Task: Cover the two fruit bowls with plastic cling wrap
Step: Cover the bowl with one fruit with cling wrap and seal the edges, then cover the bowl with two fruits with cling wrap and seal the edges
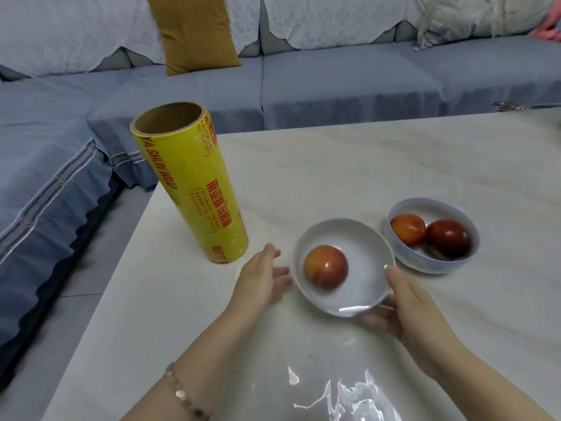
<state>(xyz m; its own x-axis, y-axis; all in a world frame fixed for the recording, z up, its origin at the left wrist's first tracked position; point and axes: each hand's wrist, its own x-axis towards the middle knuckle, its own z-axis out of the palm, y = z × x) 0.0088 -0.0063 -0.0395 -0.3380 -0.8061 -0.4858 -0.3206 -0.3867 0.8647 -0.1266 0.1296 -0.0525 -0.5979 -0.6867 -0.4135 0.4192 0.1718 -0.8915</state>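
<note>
**Right hand grips the near bowl**

The cling wrap roll [194, 189] stands on end near the worktop's [379, 165] left edge, its long axis upright and hollow core facing up. The right hand [416, 311] grips the near bowl [340, 221], mouth up. The left hand [261, 278] is released, with straight fingers alongside. The far bowl [437, 205] sits just beside the near one.

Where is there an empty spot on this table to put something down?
Bare table lies behind both bowls, toward the sofa, and right of the far bowl. It's crowded between the wrap roll and near bowl, where the left hand sits.
</note>
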